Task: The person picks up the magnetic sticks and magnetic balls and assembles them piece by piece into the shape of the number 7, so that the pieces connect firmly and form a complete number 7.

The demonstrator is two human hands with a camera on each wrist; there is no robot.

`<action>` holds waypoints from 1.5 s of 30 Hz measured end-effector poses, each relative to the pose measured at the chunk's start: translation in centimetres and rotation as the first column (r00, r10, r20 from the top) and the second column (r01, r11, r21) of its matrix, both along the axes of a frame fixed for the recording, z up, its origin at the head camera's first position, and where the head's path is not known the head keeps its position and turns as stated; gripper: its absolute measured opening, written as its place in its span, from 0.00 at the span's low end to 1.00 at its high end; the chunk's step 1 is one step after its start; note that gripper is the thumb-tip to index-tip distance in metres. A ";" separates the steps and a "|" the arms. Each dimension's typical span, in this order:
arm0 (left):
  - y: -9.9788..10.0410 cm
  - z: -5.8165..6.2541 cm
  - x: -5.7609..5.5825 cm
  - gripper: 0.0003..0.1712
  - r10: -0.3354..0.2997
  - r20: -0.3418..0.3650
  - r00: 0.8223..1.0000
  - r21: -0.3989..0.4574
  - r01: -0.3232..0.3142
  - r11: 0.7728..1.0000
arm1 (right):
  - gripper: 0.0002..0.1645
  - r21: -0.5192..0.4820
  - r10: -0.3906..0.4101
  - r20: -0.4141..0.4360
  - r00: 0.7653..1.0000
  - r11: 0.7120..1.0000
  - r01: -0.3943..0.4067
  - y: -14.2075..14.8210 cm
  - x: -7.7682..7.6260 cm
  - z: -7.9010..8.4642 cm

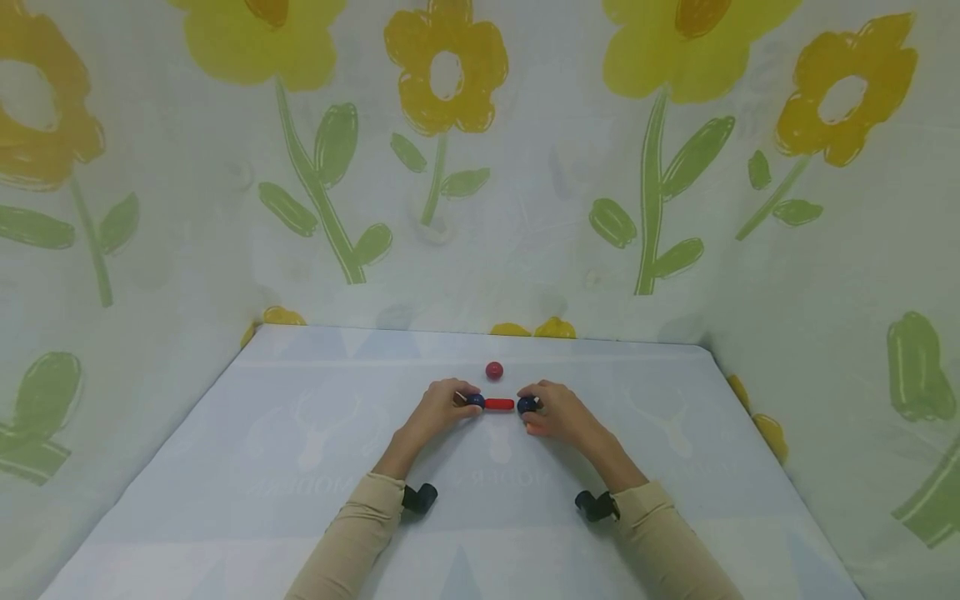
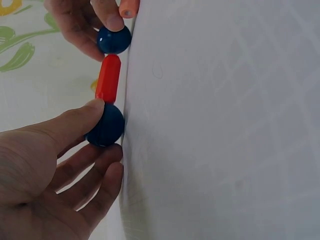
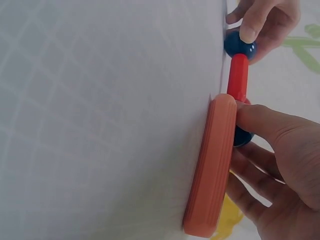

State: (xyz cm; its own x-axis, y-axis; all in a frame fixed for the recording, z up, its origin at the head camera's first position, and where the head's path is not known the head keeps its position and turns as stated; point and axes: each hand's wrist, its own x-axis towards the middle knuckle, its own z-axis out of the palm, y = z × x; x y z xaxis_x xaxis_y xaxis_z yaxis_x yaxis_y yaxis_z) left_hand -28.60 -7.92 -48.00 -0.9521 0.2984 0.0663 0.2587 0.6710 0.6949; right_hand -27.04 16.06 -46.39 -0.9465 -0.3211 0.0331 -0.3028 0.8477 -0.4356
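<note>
Red rod [image 1: 499,404] between left blue ball [image 1: 476,401] and right blue ball [image 1: 527,405], toward the far side of the pale bench [image 1: 495,533].
Nearest, beige sleeves [image 1: 348,533] reach forward, with a black wrist device [image 1: 420,498] by each cuff; farther out, an orange rod [image 3: 210,170] is just beside the thumb of the right hand [image 1: 562,414], though whether they touch I cannot tell; that hand, half closed, pinches the right ball near the red rod's end, while the left hand [image 1: 438,407], also partly closed, pinches the left ball against the other end; beyond sit a red ball [image 1: 494,371] and flowered cloth [image 1: 525,183].
</note>
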 end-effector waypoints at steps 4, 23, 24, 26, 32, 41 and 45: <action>0.0 0.0 0.0 0.20 -0.001 -0.001 1.000 0.001 0.001 1.000 | 0.23 -0.006 0.006 -0.004 1.000 1.000 -0.006 0.0 0.1 0.0; 0.0 -0.1 0.0 0.20 -0.005 0.005 1.000 0.012 0.004 1.000 | 0.24 -0.010 0.011 -0.012 1.000 1.000 -0.011 -0.3 0.1 0.0; -0.1 -0.1 0.0 0.20 -0.006 0.004 1.000 0.013 0.005 1.000 | 0.24 -0.010 0.011 -0.012 1.000 1.000 -0.011 -0.3 0.1 0.0; -0.1 -0.1 0.0 0.20 -0.009 -0.002 1.000 0.012 0.009 1.000 | 0.25 -0.007 0.010 -0.013 1.000 1.000 -0.010 -0.3 0.1 0.0; -0.1 -0.2 0.0 0.20 -0.011 -0.006 1.000 0.009 0.011 1.000 | 0.25 -0.003 0.015 -0.010 1.000 1.000 -0.015 -0.3 0.1 0.0; -0.2 -0.1 0.0 0.20 -0.011 -0.001 1.000 0.014 0.011 1.000 | 0.24 -0.006 0.026 -0.025 0.999 1.000 -0.026 -0.3 0.1 0.1; -0.1 -0.1 0.0 0.20 -0.008 0.000 1.000 0.016 0.008 1.000 | 0.24 -0.004 0.033 -0.030 0.999 0.999 -0.033 -0.4 0.1 0.2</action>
